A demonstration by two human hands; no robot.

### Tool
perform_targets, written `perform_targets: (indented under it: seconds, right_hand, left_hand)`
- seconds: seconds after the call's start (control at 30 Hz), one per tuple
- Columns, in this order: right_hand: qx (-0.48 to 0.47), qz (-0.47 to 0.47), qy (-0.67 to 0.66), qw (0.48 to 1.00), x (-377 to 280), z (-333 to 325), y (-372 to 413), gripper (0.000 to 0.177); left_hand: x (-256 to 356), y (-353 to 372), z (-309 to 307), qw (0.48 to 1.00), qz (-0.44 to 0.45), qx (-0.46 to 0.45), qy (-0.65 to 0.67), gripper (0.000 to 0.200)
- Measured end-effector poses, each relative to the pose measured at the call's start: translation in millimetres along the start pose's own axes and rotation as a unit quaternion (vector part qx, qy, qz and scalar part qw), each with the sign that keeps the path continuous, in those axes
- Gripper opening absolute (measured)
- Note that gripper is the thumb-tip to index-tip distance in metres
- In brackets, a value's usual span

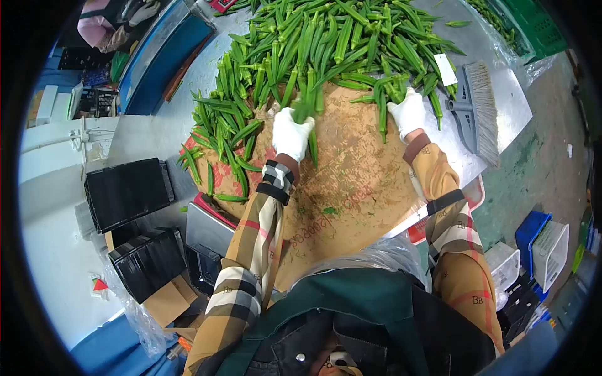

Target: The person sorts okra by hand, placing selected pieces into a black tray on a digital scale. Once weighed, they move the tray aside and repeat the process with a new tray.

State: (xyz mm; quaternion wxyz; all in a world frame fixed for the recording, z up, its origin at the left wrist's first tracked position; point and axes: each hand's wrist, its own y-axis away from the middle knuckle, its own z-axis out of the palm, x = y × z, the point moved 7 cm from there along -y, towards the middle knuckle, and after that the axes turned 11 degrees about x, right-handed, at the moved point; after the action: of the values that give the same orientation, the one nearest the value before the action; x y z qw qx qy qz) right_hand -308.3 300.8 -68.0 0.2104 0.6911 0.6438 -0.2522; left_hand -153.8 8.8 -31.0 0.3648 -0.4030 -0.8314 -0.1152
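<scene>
A large heap of green okra (332,37) covers the far side of the metal table, spilling onto a stained brown cardboard sheet (351,182). My left hand (293,133), in a white glove, is closed around some okra at the heap's near edge; the pods by its fingers are blurred. My right hand (407,114), gloved in white too, grips several okra pods at the right of the heap, fingers partly hidden by them. Loose okra (229,144) lies left of my left hand. A white tag (446,69) rests on pods beyond my right hand.
A grey brush head (478,113) lies at the table's right edge. Black trays (128,193) are stacked at left beside a scale-like metal plate (207,229). A green crate (533,28) stands far right, with white baskets (550,255) below. Another person's gloved hand (144,12) shows at top left.
</scene>
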Motion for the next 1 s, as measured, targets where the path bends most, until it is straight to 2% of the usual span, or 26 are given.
perform_targets:
  seconds: [0.03,0.07,0.1,0.17,0.2,0.27,0.3,0.37,0.4,0.43,0.5,0.63,0.7,0.8,0.87,0.93,1.0]
  right_hand:
    - [-0.009,-0.018,-0.005,1.000,-7,0,11,0.055]
    - [-0.016,-0.036,-0.010,0.999,-13,-1,22,0.056]
    - [-0.003,-0.105,-0.042,0.994,-21,-1,39,0.053]
    - [-0.118,-0.107,-0.059,0.985,-37,11,92,0.051]
    - [-0.108,-0.158,-0.058,0.980,-40,14,123,0.053]
    - [-0.202,-0.097,-0.095,0.970,-46,10,161,0.055]
    - [-0.214,-0.063,-0.184,0.957,-43,3,172,0.055]
    - [-0.249,0.057,-0.350,0.901,-21,1,186,0.053]
    - [-0.266,0.100,-0.395,0.874,-11,-5,189,0.051]
    - [-0.325,0.209,-0.431,0.815,-4,-14,195,0.050]
    - [-0.337,0.230,-0.449,0.795,6,-28,195,0.050]
    - [-0.383,0.251,-0.438,0.774,13,-49,201,0.050]
    - [-0.387,0.235,-0.429,0.782,16,-50,204,0.046]
    - [-0.406,0.268,-0.418,0.767,9,-54,218,0.038]
    - [-0.414,0.293,-0.459,0.730,-6,-66,226,0.035]
    - [-0.423,0.304,-0.503,0.690,-10,-76,229,0.037]
    - [-0.391,0.304,-0.537,0.683,-15,-95,223,0.040]
  left_hand:
    - [6,10,5,0.999,0.004,-0.025,0.030,0.032]
    - [7,26,11,0.999,0.044,-0.018,-0.022,0.032]
    - [18,45,13,0.996,0.084,-0.008,-0.036,0.035]
    - [18,79,21,0.999,0.043,-0.012,0.000,0.039]
    - [16,89,15,0.999,0.000,-0.029,0.014,0.039]
    - [14,106,0,0.993,-0.089,-0.061,0.040,0.040]
    - [-10,114,0,0.980,-0.140,-0.046,0.131,0.032]
    - [-24,125,-26,0.941,-0.264,-0.059,0.204,0.026]
    - [-43,132,-34,0.922,-0.285,-0.058,0.255,0.022]
    - [-50,137,-43,0.893,-0.308,-0.066,0.321,0.024]
    - [-64,141,-61,0.882,-0.333,-0.044,0.330,0.025]
    - [-56,131,-77,0.920,-0.297,-0.013,0.255,0.017]
    - [-50,117,-67,0.931,-0.261,-0.004,0.255,0.019]
    - [-22,87,-48,0.957,-0.194,0.013,0.215,0.024]
    - [2,71,-36,0.966,-0.174,0.014,0.191,0.032]
    - [1,62,-15,0.988,-0.140,-0.008,0.068,0.037]
    - [-8,56,0,0.993,-0.116,-0.018,0.005,0.043]
